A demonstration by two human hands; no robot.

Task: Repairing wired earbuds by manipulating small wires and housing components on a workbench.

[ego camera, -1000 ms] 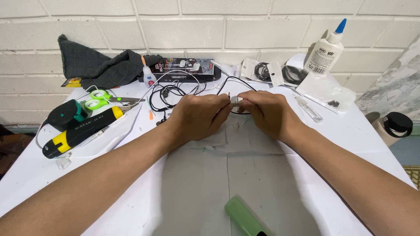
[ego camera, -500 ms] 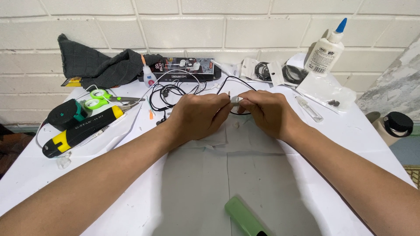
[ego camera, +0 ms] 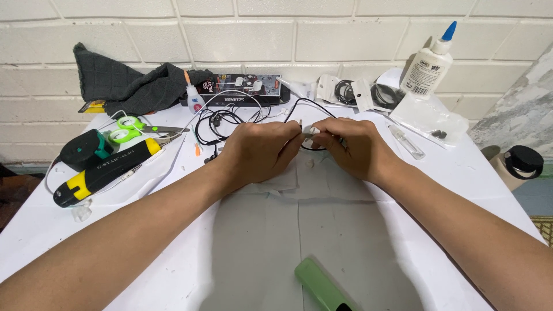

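Observation:
My left hand [ego camera: 259,151] and my right hand [ego camera: 352,147] meet over the middle of the white-covered table [ego camera: 259,253]. Between their fingertips they pinch a small white earphone piece [ego camera: 311,130] joined to a thin black cable [ego camera: 299,106]. The cable loops back toward a tangle of black earphone wire [ego camera: 222,121] behind my left hand. A tiny white bit [ego camera: 309,163] lies on the table just below the fingers.
On the left lie a yellow-and-black tool [ego camera: 103,171], green-handled scissors [ego camera: 135,129] and a dark cloth [ego camera: 127,86]. A black box [ego camera: 245,87], clear bags and a white glue bottle [ego camera: 429,66] stand along the wall. A green object [ego camera: 322,285] lies near the front edge; a black-capped jar [ego camera: 521,164] stands right.

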